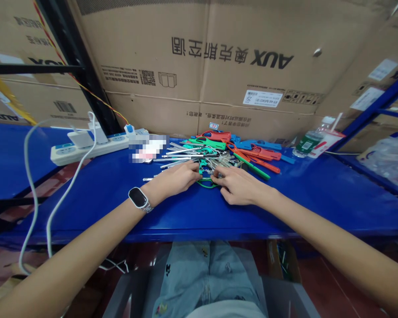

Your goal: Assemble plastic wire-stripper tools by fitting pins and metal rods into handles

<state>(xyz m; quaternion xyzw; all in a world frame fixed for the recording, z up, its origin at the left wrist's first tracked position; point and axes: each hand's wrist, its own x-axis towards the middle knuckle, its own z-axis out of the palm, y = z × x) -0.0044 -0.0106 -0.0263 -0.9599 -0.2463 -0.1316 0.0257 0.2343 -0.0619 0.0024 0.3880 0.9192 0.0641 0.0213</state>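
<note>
Green loop (207, 187) between hands, before parts pile (185, 151). Left hand (182, 177), right hand (237, 183) just apart, fingertips pinching its ends. Probably light, bendy; too small to be sure. Best held near ends.

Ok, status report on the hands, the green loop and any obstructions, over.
Left hand, right hand: both at thin green loop, firm grip unclear. Silver tubes and plastic casings heaped beyond, crowding far side.

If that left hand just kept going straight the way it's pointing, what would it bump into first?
The left hand would probably first meet the small, teal-green, plastic-looking pieces just ahead of it, though depth is hard to judge in this single view.
</note>
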